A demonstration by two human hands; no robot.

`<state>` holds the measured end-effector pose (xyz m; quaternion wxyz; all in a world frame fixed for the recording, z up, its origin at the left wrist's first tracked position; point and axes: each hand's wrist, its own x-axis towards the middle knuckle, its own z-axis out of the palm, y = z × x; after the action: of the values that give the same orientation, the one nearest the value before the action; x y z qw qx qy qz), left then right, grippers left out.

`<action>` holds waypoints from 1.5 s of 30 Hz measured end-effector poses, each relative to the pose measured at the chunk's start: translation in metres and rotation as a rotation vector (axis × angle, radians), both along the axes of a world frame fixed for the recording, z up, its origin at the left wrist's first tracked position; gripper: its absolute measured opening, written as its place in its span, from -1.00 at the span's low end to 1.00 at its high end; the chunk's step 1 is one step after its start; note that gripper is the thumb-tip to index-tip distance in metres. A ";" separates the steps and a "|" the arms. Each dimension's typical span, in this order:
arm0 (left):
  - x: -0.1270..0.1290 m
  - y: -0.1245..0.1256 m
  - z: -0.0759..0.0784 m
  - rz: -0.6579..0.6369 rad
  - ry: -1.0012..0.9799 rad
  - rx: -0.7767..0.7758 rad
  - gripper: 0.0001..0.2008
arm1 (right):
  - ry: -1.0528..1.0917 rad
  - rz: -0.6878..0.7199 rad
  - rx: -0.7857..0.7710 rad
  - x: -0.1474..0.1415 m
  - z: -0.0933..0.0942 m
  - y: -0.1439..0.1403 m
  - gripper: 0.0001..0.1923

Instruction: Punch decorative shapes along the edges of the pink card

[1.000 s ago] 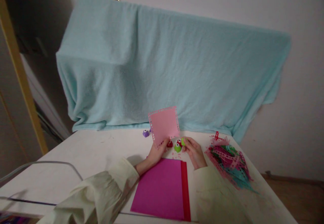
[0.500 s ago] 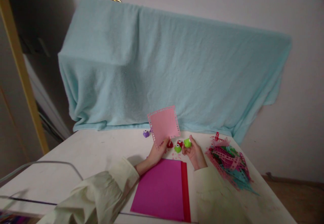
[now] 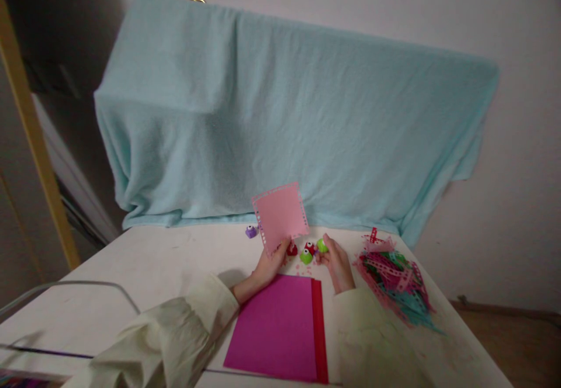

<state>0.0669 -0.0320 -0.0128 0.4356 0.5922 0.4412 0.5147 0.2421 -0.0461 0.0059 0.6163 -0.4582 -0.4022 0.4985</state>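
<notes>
My left hand pinches the lower edge of a square pink paper, held up at a tilt, with punched holes along its edges. My right hand is closed on a small green craft punch, just right of the paper and apart from it. Between my hands on the table sit a second green punch with an eye and a red punch. Another red punch shows beside my left fingers, partly hidden. Small pink punched-out bits lie scattered below them.
A magenta sheet lies over red sheets on the white table. A purple punch sits at the back. Perforated paper strips are heaped at the right. A pale blue cloth hangs behind.
The whole view has shifted slightly left. The green punch in my right hand has turned a little in my fingers; my left hand still holds the pink paper up.
</notes>
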 end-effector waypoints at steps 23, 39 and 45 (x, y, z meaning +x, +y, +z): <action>-0.001 0.002 -0.001 -0.011 0.020 0.006 -0.53 | 0.089 -0.014 0.027 -0.003 0.032 -0.015 -0.49; 0.000 0.000 0.003 -0.081 -0.033 0.005 -0.55 | -0.225 0.162 -0.063 -0.002 -0.003 -0.005 -0.53; 0.000 -0.001 0.003 -0.076 -0.022 0.003 -0.55 | -0.512 0.138 0.070 -0.002 -0.016 -0.004 -0.53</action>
<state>0.0673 -0.0328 -0.0096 0.4588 0.6036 0.4128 0.5048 0.2402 -0.0498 -0.0100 0.4743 -0.5194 -0.5923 0.3929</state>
